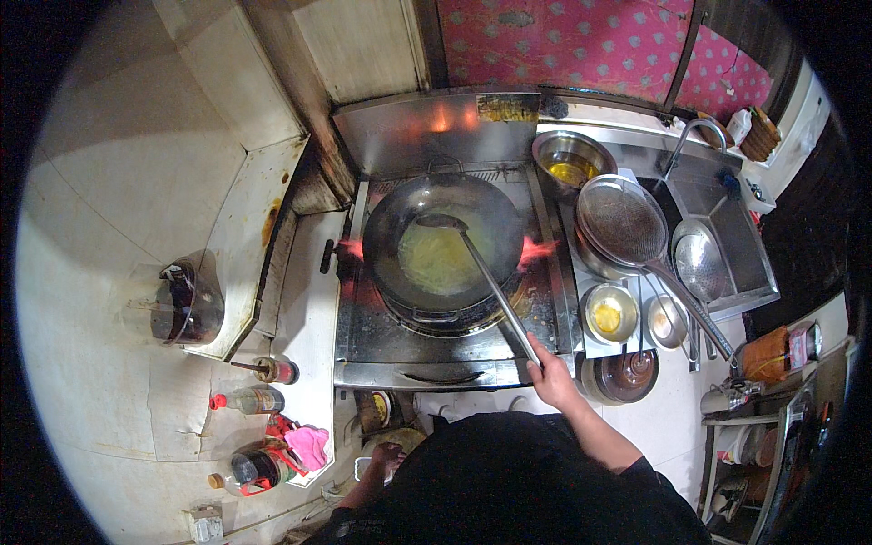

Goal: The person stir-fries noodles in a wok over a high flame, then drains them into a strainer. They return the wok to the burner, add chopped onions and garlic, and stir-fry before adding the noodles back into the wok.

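My right hand (554, 379) grips the metal handle of a long cooking ladle (501, 296). Its bowl end rests inside a dark wok (381, 266), among pale, shredded food (436, 262) in cloudy liquid. The wok sits on a steel stove (368, 351), and reddish flames (538, 253) show at both of its sides. Low beside my body hangs my left hand (387, 458), near a small white container (366, 469); its fingers are too dim to make out.
Right of the stove stand a steel pot of yellow oil (572, 170), a mesh strainer (623, 218), a bowl with yellow contents (611, 313) and a sink (742, 252). Along the left ledge are a red-capped bottle (255, 400), a jar (283, 371) and a pink cloth (308, 446).
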The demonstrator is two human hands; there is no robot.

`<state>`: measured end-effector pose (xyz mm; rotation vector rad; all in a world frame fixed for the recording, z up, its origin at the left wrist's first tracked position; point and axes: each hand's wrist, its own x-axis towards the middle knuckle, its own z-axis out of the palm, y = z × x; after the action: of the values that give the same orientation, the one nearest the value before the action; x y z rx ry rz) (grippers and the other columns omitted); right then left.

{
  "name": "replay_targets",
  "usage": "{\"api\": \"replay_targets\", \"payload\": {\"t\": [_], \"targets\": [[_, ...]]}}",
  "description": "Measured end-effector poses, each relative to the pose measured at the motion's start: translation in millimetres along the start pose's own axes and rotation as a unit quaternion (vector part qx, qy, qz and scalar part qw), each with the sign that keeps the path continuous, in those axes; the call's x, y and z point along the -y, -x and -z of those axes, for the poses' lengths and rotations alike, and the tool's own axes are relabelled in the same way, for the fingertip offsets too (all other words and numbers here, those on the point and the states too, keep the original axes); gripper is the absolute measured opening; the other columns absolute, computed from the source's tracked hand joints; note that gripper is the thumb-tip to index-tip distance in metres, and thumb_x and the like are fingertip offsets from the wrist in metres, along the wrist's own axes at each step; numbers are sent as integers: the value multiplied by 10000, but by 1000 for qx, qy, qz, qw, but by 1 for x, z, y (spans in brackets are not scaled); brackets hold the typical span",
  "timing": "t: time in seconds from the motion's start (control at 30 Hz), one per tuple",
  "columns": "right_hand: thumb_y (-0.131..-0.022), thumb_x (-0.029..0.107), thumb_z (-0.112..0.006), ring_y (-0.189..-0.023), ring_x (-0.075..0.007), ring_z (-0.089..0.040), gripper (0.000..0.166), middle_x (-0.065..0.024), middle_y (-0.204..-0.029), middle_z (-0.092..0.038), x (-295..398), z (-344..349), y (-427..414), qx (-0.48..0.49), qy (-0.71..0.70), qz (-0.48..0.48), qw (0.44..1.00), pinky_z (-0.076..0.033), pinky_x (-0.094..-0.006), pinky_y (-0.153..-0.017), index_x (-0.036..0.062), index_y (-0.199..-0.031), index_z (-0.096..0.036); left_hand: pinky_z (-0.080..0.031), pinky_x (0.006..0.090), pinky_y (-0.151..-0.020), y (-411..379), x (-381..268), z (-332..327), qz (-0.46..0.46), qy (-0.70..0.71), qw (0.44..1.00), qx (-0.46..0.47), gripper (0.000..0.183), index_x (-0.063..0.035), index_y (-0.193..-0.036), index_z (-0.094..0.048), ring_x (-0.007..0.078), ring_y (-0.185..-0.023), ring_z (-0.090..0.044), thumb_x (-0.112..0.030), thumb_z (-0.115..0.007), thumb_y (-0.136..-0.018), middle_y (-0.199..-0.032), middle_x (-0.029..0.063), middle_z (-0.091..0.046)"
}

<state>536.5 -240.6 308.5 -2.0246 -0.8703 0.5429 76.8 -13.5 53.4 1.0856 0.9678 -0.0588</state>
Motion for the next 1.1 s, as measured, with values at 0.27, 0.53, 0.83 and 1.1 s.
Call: {"api": "replay_targets", "payload": {"t": [0.27, 0.53, 0.83, 1.1], "targets": [[-919, 97, -567, -1153, -459, -594, 589, -293, -1299, -586, 3, -1, 1, -22, 3, 31, 999, -487, -465, -988, 67, -1488, -419, -524, 372, -577, 4, -11, -6, 23, -11, 1000, -15, 213, -34, -1111, -606, 229, -698, -668, -191, -584, -968, -890, 129, -719], [-916, 87, -570, -1162, -456, -590, 594, -290, -1310, -581, 0, -4, 1, -25, -1, 34, 999, -489, -462, -987, 67, -1489, -416, -525, 365, -581, 5, -8, -7, 40, -10, 999, -30, 188, -21, -1092, -616, 231, -705, -673, -144, -570, -957, -905, 130, -716], [-922, 94, -573, -1138, -460, -602, 604, -303, -1287, -588, 0, -4, 1, -20, -4, 28, 999, -492, -460, -978, 75, -1501, -403, -526, 358, -584, 4, -4, -7, 59, 8, 997, -56, 169, -6, -1070, -628, 232, -713, -679, -91, -553, -944, -922, 131, -713], [-925, 106, -577, -1134, -461, -606, 606, -302, -1266, -603, -2, -5, 0, -16, -4, 16, 1000, -494, -460, -974, 88, -1506, -402, -526, 352, -589, 9, -15, -18, 53, -58, 993, -86, 162, 6, -1053, -633, 239, -717, -681, -49, -540, -933, -932, 132, -707]]}}
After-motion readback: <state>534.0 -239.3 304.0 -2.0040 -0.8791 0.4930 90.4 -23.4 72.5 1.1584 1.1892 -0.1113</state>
